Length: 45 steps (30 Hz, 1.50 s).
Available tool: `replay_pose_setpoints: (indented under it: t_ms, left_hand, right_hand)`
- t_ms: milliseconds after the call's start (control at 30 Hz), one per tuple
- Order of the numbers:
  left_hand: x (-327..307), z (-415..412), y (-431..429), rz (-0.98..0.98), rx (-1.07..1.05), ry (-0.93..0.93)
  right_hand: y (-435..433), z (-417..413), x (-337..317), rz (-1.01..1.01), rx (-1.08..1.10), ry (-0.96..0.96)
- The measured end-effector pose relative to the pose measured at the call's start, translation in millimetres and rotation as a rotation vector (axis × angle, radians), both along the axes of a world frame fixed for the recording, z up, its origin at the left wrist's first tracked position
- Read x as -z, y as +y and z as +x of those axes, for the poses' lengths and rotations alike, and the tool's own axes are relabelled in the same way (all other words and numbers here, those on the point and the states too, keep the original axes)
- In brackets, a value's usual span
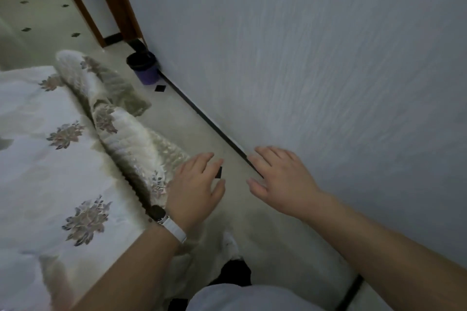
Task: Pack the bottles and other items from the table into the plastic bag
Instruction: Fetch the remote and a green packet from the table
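My left hand (195,185) hovers palm down over the floor beside the edge of a bed, fingers spread and relaxed, holding nothing; a watch with a white strap sits on its wrist. My right hand (280,175) is held out the same way near the foot of the wall, fingers straight and empty. No bottles, table or plastic bag are in view.
A bed with a white flowered cover (50,159) fills the left, its quilted edge (121,134) hanging to the pale tiled floor (187,124). A purple bin with a black liner (144,67) stands by the grey wall (316,58). A wooden door frame (113,0) is at the back.
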<state>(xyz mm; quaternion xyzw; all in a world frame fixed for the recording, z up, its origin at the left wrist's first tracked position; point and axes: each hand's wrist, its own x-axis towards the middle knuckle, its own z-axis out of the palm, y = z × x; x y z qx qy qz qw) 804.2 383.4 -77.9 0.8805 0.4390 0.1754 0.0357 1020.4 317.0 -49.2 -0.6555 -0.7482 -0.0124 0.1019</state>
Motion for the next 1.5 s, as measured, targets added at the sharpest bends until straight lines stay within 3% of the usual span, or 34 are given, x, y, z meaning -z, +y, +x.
replay_pose_setpoints:
  t_ms: [467, 867, 1167, 1500]
  left_hand:
    - [-1, 28, 208, 0.06, -0.023, -0.138]
    - [-4, -3, 327, 0.063, -0.292, -0.011]
    - [-47, -12, 426, 0.075, -0.572, 0.132]
    - [-57, -59, 507, 0.09, -0.72, 0.199]
  right_hand:
    - [207, 32, -25, 0.008, -0.043, -0.131]
    - [398, 14, -9, 0.106, -0.322, -0.041]
    - [560, -18, -14, 0.175, -0.571, 0.119]
    - [671, -72, -23, 0.165, -0.727, 0.154]
